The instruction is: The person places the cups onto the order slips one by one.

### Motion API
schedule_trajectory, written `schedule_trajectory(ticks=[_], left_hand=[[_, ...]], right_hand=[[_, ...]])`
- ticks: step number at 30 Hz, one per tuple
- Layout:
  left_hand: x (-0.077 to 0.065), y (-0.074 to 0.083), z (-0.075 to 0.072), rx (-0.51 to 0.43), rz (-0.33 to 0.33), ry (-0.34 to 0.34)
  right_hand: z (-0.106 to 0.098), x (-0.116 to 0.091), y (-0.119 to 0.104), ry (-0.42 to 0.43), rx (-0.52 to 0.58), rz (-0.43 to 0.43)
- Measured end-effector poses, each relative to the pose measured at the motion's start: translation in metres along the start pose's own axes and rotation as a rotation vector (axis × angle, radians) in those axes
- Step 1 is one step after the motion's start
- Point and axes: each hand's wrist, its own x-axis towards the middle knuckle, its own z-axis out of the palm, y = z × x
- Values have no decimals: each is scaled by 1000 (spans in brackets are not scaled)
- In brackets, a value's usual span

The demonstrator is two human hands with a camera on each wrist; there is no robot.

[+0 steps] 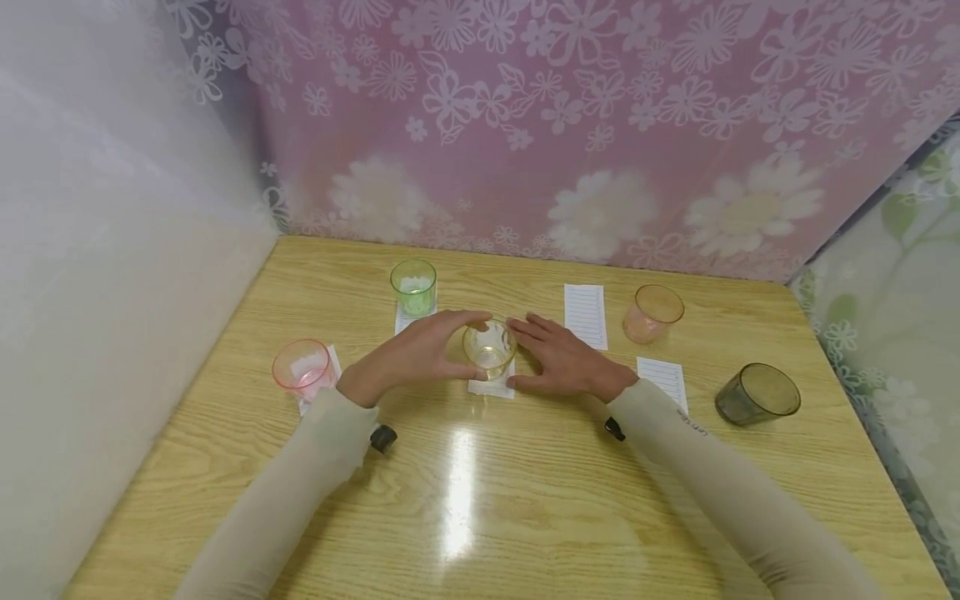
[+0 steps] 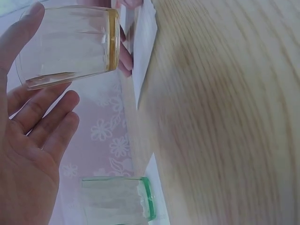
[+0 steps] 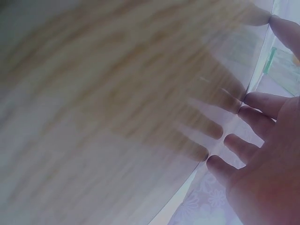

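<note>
My left hand (image 1: 416,354) holds a clear glass tumbler with a yellow tint (image 1: 490,360) between thumb and fingers. In the left wrist view the tumbler's amber base (image 2: 113,41) hovers just off a white paper slip (image 2: 145,49). From above, the slip's near edge (image 1: 491,389) shows beneath the tumbler. My right hand (image 1: 561,360) lies to the right of the tumbler with its fingers spread. In the right wrist view its fingertips (image 3: 216,161) touch the glossy tabletop, which mirrors them.
Left of the hands, a green tumbler (image 1: 414,293) and a pink one (image 1: 303,367) stand on paper slips. To the right are an orange tumbler (image 1: 652,315), a dark grey one (image 1: 757,395) and two lined slips, one farther back (image 1: 585,317), one nearer (image 1: 663,379). Patterned cloth (image 1: 525,150) hangs behind.
</note>
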Motion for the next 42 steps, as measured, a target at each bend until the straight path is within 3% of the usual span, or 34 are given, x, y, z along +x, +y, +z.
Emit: schedule_trajectory(ticks=[42], left_hand=[[14,-14,8,-46,-101,-46]], right_hand=[[4,6,-11,5,-44,-38]])
